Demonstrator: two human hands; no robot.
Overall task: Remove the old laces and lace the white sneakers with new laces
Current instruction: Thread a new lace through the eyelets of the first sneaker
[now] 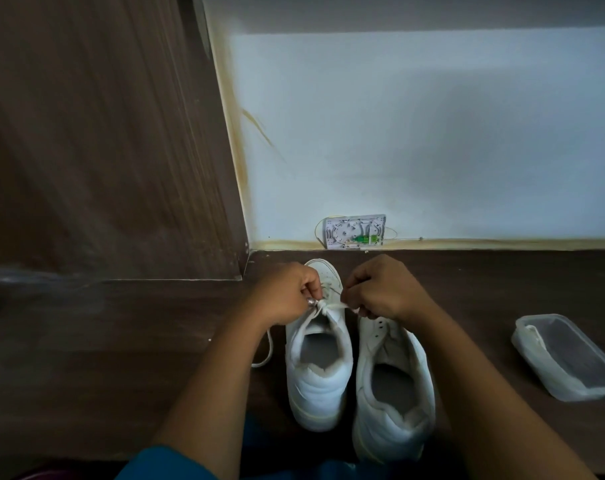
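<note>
Two white sneakers stand side by side on the dark wooden floor, heels toward me. The left sneaker carries a white lace crossing at its top eyelets. My left hand pinches one end of that lace just above the tongue. My right hand pinches the other end, pulled to the right. A loose loop of lace trails on the floor left of this shoe. The right sneaker shows bare eyelets with no lace that I can see.
A clear plastic container lies on the floor at the right, with something white along its left side. A white wall with a small open junction box stands behind the shoes. A brown wooden panel rises at the left.
</note>
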